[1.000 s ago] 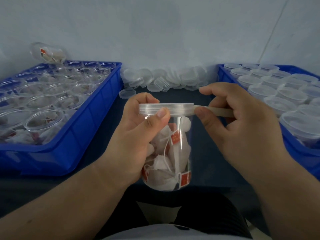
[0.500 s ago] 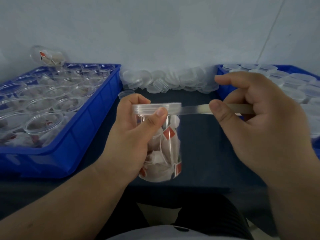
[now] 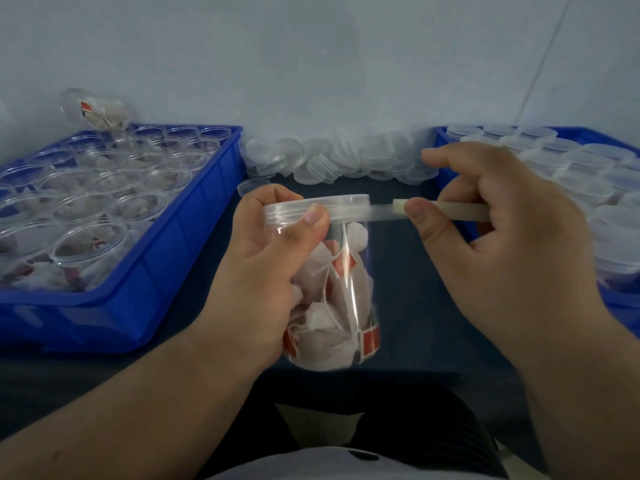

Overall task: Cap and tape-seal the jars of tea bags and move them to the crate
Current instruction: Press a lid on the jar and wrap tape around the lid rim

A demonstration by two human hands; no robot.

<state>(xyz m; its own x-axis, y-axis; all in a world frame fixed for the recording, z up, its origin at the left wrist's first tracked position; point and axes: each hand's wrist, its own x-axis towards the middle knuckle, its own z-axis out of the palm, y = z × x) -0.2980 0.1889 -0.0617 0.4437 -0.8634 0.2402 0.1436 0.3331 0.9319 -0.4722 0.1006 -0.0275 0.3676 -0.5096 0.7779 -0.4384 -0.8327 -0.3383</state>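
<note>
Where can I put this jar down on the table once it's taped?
Bare tabletop lies between the two blue crates, in front of the lid pile. Left crate is packed with open jars, right crate with capped ones; one loose lid sits by the left crate.

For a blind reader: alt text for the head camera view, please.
The left hand grips a capped jar of tea bags while the right hand stretches tape from its lid. Left crate holds open jars, right crate capped jars.
</note>
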